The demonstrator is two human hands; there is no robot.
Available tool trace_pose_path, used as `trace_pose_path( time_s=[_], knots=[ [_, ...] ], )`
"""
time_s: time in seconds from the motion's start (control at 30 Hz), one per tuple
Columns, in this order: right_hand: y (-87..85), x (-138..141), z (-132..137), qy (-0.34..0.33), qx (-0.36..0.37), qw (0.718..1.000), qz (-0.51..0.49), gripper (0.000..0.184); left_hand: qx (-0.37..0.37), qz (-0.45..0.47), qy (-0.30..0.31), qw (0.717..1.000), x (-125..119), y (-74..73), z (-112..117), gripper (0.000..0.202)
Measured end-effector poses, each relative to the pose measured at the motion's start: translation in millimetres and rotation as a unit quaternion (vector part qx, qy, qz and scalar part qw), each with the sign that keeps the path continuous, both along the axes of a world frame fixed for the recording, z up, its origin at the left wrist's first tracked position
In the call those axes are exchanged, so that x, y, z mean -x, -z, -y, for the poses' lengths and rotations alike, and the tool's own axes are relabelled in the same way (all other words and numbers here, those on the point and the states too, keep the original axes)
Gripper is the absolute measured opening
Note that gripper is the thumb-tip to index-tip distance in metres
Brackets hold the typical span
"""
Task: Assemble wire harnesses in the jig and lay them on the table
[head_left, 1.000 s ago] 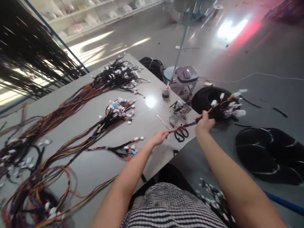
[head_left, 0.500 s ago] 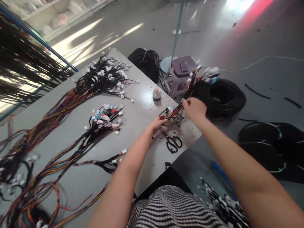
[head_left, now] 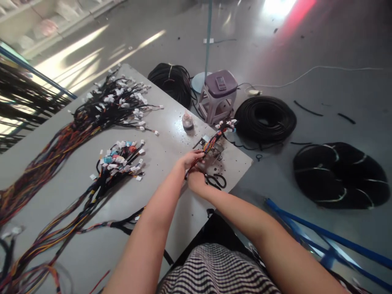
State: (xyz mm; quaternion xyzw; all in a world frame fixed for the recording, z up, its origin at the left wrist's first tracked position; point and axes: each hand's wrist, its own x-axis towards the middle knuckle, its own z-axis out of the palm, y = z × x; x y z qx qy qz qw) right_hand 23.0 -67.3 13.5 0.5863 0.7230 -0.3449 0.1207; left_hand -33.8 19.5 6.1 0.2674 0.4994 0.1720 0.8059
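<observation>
A wire harness (head_left: 211, 141) of coloured wires, with white connectors at its far end, lies across a small metal fixture (head_left: 215, 154) near the table corner. My left hand (head_left: 193, 157) is closed around its near part, thumb and fingers pressing the wires. Just below, my right hand (head_left: 196, 178) is curled against the same wires, its fingertips partly hidden beneath the left. Beside my right wrist lie black-handled scissors (head_left: 218, 181), their blades covered by that hand. A small bottle (head_left: 187, 121) with a pinkish tip stands beyond the fixture.
More harnesses (head_left: 113, 102) with white connectors spread over the table's (head_left: 159, 163) left side, another bunch (head_left: 121, 159) nearer. On the floor are black tubing coils (head_left: 265, 120), a purple-topped stool (head_left: 221, 83) carrying a phone-like object, and a blue metal frame (head_left: 324, 230) at right.
My right hand has moved from the harness's upper part down to beside my left hand. The connector end has dropped lower over the fixture. The whole view has shifted right.
</observation>
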Motion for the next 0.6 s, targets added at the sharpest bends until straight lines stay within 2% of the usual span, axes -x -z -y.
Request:
trace_pose_path(
  time_s=[0.13,0.23,0.3,0.4,0.47,0.6],
  knots=[
    [0.4,-21.3,34.7,0.047,0.014,0.997,-0.052,0.030,0.021,0.022,0.008,1.000,1.6,0.7,-0.6,0.018],
    [-1.1,-68.8,66.3,0.160,0.038,0.974,-0.157,0.030,0.020,0.017,-0.005,1.000,2.3,1.4,0.7,0.017],
    [-5.0,-109.0,80.0,0.289,0.016,0.932,-0.217,0.035,0.007,0.016,-0.015,1.000,2.4,1.2,3.4,0.020],
    [-12.9,-154.8,82.9,0.451,-0.085,0.843,-0.280,0.046,-0.024,0.011,-0.033,0.999,1.1,1.6,9.1,0.023],
    [-17.6,-165.4,77.7,0.496,-0.122,0.803,-0.306,0.049,-0.048,-0.004,-0.054,0.997,-1.0,2.8,13.0,0.025],
    [-20.5,-154.2,75.1,0.526,-0.100,0.773,-0.339,0.050,-0.077,-0.027,-0.087,0.993,-5.7,4.8,18.5,0.029]
  ],
)
